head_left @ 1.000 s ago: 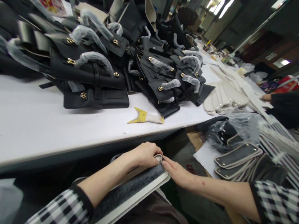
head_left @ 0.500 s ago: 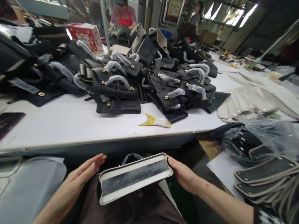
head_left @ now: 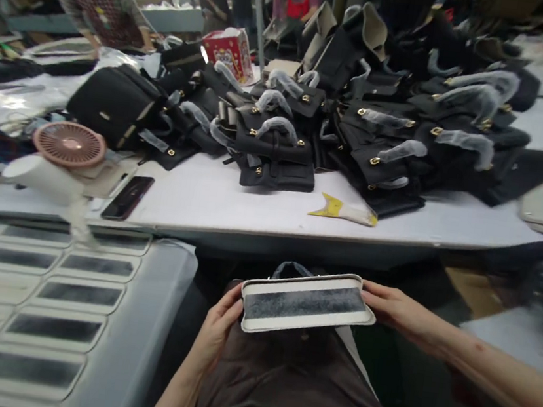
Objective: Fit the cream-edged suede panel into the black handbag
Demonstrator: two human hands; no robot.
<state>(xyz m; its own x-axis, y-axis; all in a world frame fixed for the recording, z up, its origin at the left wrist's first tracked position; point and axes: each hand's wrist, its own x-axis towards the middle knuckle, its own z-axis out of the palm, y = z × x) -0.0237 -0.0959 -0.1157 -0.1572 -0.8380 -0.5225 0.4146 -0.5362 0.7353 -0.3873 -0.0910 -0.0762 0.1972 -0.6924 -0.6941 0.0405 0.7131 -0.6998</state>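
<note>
A flat cream-edged panel [head_left: 306, 303] with a dark grey strip down its middle lies level above my lap. My left hand [head_left: 217, 329] holds its left end from below, fingers curled at the edge. My right hand [head_left: 394, 308] grips its right end. To my left, several matching panels [head_left: 43, 291] lie in rows on a grey sheet. Ahead, a heap of black handbags [head_left: 278, 145] with gold clasps and plastic-wrapped handles covers the white table [head_left: 232, 202].
A yellow and white scraper-like tool [head_left: 344, 210] lies near the table's front edge. A pink fan [head_left: 69, 144], a dark phone [head_left: 128, 197] and a white object [head_left: 44, 181] sit at the left. A red box [head_left: 229, 52] stands behind the bags. People stand at the far side.
My view has swung left, bringing the rows of panels and the fan into sight. My left hand moved in from open beside the panel and now holds its left end; the panel sits level.
</note>
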